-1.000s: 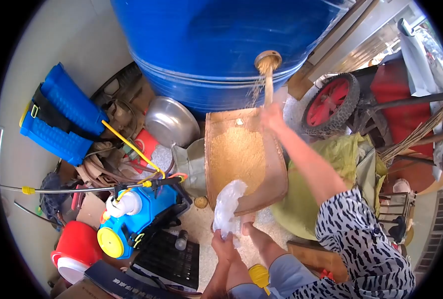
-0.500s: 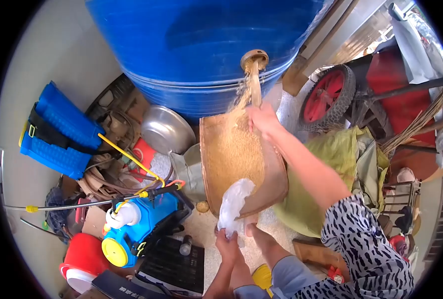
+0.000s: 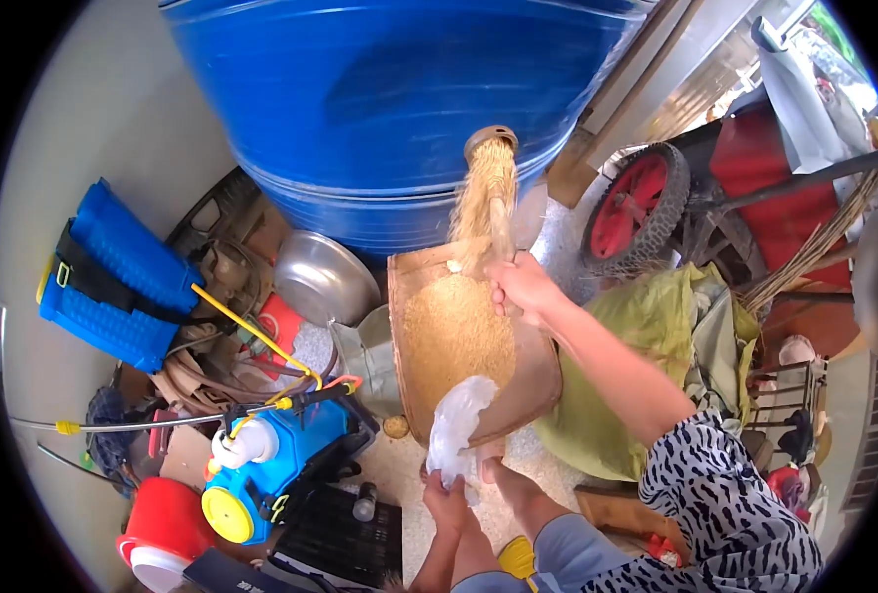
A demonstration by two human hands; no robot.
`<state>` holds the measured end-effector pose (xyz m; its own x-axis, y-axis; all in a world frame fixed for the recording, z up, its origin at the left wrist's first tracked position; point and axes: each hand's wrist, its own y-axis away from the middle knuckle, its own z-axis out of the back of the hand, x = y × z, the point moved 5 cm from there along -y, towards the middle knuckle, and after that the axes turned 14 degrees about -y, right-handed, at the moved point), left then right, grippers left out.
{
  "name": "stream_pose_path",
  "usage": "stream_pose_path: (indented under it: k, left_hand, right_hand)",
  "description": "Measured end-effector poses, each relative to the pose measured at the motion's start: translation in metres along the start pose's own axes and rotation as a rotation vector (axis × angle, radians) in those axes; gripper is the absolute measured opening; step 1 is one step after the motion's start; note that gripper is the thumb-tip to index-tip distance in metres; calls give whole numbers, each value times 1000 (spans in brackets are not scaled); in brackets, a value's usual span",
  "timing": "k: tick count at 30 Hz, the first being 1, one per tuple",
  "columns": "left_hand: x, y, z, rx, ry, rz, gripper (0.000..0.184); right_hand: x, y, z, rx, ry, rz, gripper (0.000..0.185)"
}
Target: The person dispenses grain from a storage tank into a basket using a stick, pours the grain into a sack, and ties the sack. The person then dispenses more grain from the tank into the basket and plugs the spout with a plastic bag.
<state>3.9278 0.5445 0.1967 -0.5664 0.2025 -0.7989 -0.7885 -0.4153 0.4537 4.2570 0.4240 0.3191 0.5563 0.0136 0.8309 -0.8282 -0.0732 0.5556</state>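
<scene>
My right hand [image 3: 521, 287] is closed round a wooden stick [image 3: 500, 229], whose upper end is at the round outlet [image 3: 491, 138] of a large blue barrel [image 3: 390, 99]. Grain [image 3: 482, 193] pours thickly from this outlet. Below it stands a wooden scoop-shaped container [image 3: 531, 390] with a heap of grain [image 3: 454, 331] inside. At the bottom centre my left hand [image 3: 446, 502] holds a clear plastic bag [image 3: 457, 425], whose upper part lies over the container's near edge.
A metal basin [image 3: 325, 279] and a blue sprayer [image 3: 296, 450] stand on the left, with a red bucket [image 3: 167, 524] below. On the right are a green sack [image 3: 607, 381] and a red-rimmed wheel [image 3: 639, 208]. A black crate [image 3: 345, 539] lies near my left arm.
The grain stream from the outlet has grown much thicker. My right hand still grips the stick, now lower in view. The left hand keeps hold of the bag. The view has shifted slightly.
</scene>
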Motion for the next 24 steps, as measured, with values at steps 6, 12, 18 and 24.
stream_pose_path:
  k: [6, 12, 18, 24]
  left_hand:
    - [-5, -4, -14, 82, 74, 90, 12]
    - [-3, -1, -16, 68, 58, 51, 13]
    - [-25, 8, 3, 43, 71, 122, 14]
    - [-2, 9, -3, 68, 21, 98, 15]
  right_hand:
    - [7, 1, 2, 75, -160, 37, 16]
    - [26, -117, 28, -386, 411, 338, 29]
    - [-9, -94, 37, -355, 562, 319, 29]
    - [-2, -4, -2, -48, 78, 5, 15]
